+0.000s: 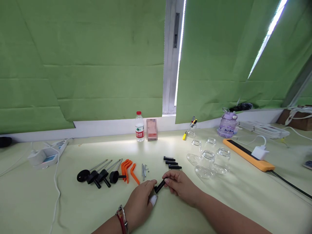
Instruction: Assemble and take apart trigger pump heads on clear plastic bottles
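A short black stick-like piece (160,186) is held low over the table, slanting up to the right. My right hand (181,185) pinches its upper end between thumb and fingertips. At the lower end is my left hand (142,201), closed around it, with a white wrap on the thumb. Just beyond my hands lie several similar black pieces with fine bristle- or coil-like edges (172,162). To the left are silver screws (143,171) with tiny metal bits, bent orange pieces (126,169), and several black round-headed parts with metal rods (94,177).
Clear glass jars (208,161) stand on the right, near an orange power strip (248,154) and a purple bottle (227,125). A water bottle (139,126) and pink box (152,129) are at the back. A white cable (56,185) crosses the left side.
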Demonstrator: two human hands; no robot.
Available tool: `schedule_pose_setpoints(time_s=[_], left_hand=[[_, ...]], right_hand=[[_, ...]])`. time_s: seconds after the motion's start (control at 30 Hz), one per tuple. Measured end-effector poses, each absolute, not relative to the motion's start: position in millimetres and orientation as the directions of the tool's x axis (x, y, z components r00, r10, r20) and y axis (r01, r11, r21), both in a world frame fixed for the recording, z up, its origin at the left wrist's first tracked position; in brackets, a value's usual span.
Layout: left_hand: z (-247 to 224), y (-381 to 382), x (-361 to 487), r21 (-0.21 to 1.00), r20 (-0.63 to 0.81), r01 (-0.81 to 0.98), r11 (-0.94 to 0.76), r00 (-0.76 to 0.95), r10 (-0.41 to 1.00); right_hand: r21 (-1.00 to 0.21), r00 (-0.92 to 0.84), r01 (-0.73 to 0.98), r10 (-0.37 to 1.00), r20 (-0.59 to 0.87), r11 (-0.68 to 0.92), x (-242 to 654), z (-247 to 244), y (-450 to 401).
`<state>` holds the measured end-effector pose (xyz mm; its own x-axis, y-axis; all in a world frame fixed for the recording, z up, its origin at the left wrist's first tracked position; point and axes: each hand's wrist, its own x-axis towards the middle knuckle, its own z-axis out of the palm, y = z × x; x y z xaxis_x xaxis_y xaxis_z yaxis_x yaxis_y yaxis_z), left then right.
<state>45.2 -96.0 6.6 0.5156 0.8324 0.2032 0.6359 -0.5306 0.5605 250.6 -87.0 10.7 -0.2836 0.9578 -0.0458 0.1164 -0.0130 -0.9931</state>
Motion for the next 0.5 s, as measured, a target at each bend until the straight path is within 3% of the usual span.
schedule_pose_setpoints(time_s=[0.17, 0.37, 0.5], left_hand=[[14.4, -98.0, 45.8, 0.54, 0.213, 0.622, -0.567, 0.551, 0.807], [20.5, -97.6, 43.0, 0.627, 0.291, 0.512, -0.587, 0.546, 0.786], [23.3, -96.4, 42.1, 0.668, 0.312, 0.461, -0.585, 0.54, 0.782]], right_hand=[[-0.993, -0.312, 0.099, 0.946, -0.089, -0.061, 252.0, 4.8, -85.7], [-0.93, -0.336, 0.35, 0.942, -0.017, 0.108, 255.7, 6.8, -91.4], [-0.912, -0.398, 0.374, 0.917, 0.009, 0.171, 254.2, 8.8, -92.6]])
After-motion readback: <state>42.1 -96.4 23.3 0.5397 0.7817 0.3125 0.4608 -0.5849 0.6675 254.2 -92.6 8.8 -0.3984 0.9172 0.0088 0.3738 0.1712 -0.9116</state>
